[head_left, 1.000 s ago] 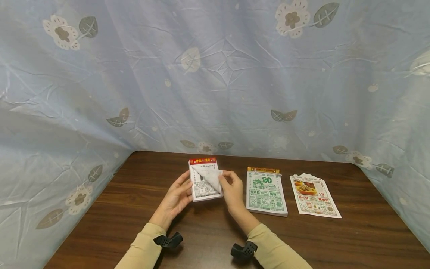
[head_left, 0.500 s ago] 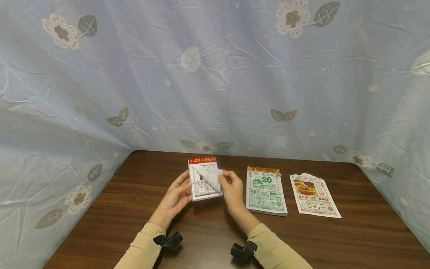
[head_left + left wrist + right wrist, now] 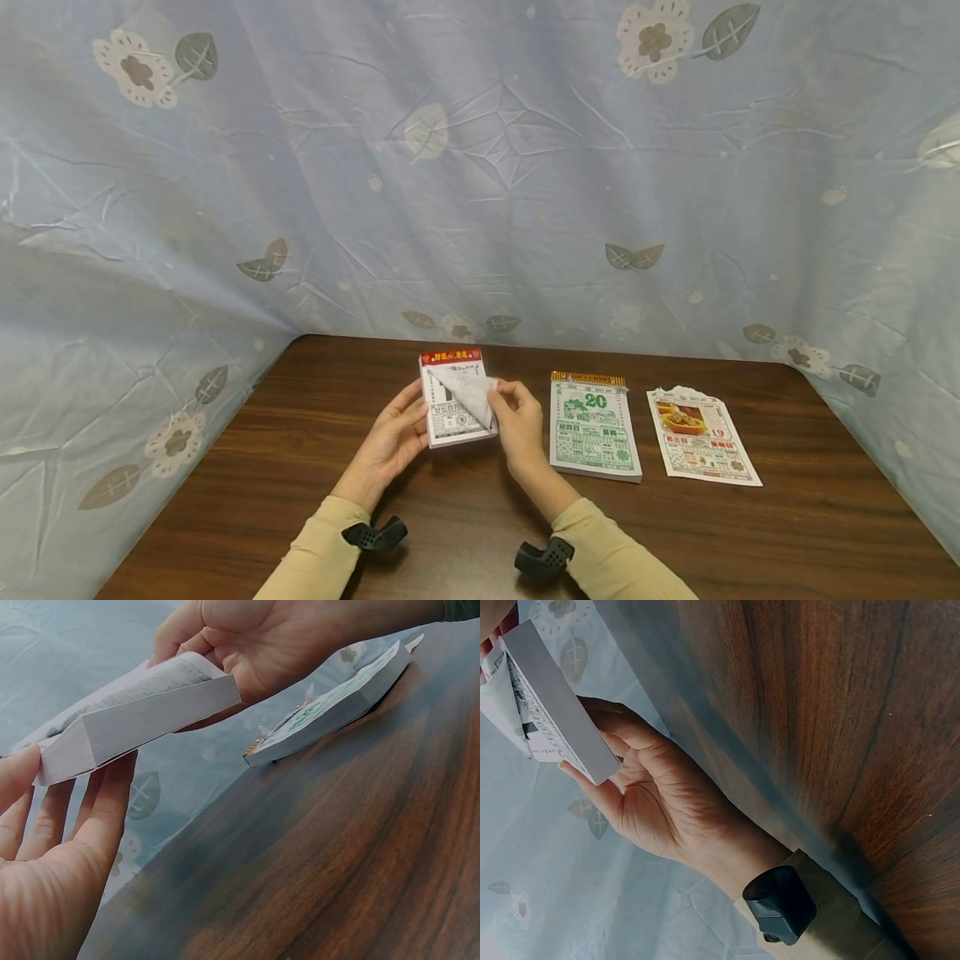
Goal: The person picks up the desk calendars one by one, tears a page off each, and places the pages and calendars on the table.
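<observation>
A small tear-off calendar [image 3: 453,423] with a red and gold header is tilted up above the wooden table. My left hand [image 3: 392,440] grips its left edge, thumb on the front; in the left wrist view the fingers [image 3: 109,791] run underneath the thick white block [image 3: 161,720]. Between thumb and index finger, my right hand [image 3: 519,423] pinches the lower right corner of the top sheet [image 3: 472,395]. That sheet is folded back diagonally, baring part of the printed page beneath, and its upper edge is still joined at the header.
To the right on the table [image 3: 420,533] lies a larger tear-off calendar [image 3: 594,433] with green print and "20". Beyond it is a loose torn sheet [image 3: 703,437] with a food photo and "19". A pale blue flowered cloth [image 3: 495,208] hangs behind the table.
Hardly anything differs. The calendar has shifted very slightly up and left, while both hands keep their hold and the sheet stays folded back.
</observation>
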